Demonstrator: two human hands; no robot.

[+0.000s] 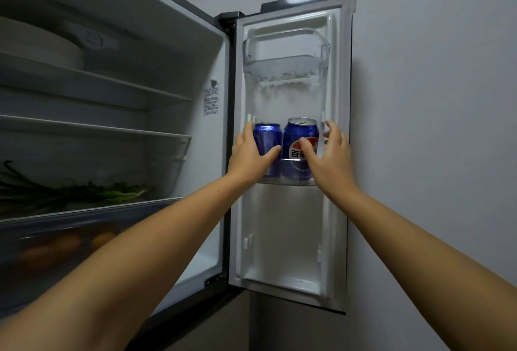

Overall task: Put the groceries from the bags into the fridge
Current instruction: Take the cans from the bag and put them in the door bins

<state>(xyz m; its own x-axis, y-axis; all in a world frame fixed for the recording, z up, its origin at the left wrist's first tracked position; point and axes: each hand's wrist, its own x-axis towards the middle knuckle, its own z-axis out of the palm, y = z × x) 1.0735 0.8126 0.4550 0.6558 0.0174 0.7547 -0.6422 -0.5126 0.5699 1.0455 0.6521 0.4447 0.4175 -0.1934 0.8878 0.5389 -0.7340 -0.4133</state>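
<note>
At the centre of the frame two blue cylindrical aluminium drink cans stand upright, side by side, in the clear plastic middle door shelf (288, 181) of the open fridge door (293, 238). The left blue can (268, 138) is held by the left hand (247, 154): its fingers wrap the can's left side and the thumb lies across the front, low on the can. The right blue can with a red, white and blue round logo (299, 138) sits between the thumb and fingers of the right hand (327, 154); the thumb presses its front over the logo, while the fingers (334, 129) are spread fairly wide past its right side, near the door's inner wall, and whether they touch the can cannot be told. The cans stand close together, almost touching.

The shelf's low front rail crosses the lower part of both cans, and the two fill nearly its whole width. Above them the white ribbed door liner is open up to a clear plastic upper door bin (285, 56); below the shelf the liner runs bare to the door's bottom edge.

At left, the fridge interior (201, 140) shows glass shelves with white edges. Long green leafy vegetables (70, 194) lie on the lowest one, and orange round fruit (103, 238) shows blurred through the translucent drawer beneath. A plain grey wall (433, 98) fills the right side.
</note>
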